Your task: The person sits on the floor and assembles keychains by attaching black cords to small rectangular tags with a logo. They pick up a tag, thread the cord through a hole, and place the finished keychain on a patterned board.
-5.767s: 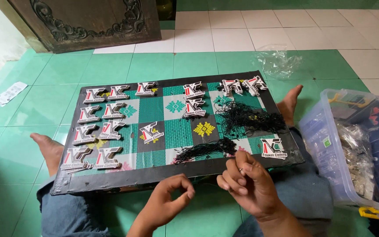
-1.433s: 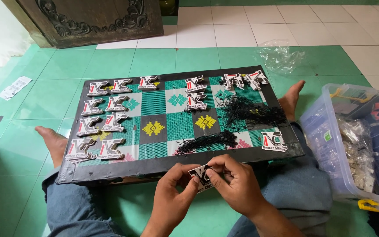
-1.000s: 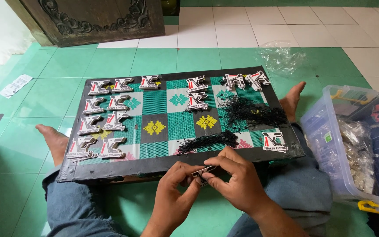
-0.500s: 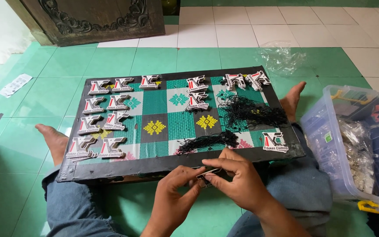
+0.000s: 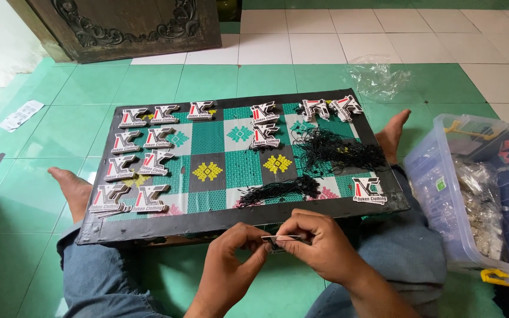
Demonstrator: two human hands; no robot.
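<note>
My left hand (image 5: 231, 265) and my right hand (image 5: 319, 247) meet just in front of the board, both pinching a small cardboard hang tag (image 5: 281, 239) held nearly edge-on between the fingertips. A thin black string seems to run at the tag; I cannot tell how it is attached. The checked green, white and black board (image 5: 207, 138) rests across my lap. Several shaped tags (image 5: 139, 159) lie in rows on its left part. A tangle of black strings (image 5: 337, 153) and a tidier bundle of strings (image 5: 278, 189) lie on its right part, beside a single tag (image 5: 369, 189).
A clear plastic bin (image 5: 443, 182) with small bagged items stands at my right. A crumpled clear plastic bag (image 5: 378, 76) lies beyond the board. A dark carved wooden panel (image 5: 125, 26) leans at the back left. A paper slip (image 5: 22, 115) lies on the green tiles.
My hands, apart and empty of a tag at first, came together on one tag. Over the last second they turned it from face-up to nearly edge-on.
</note>
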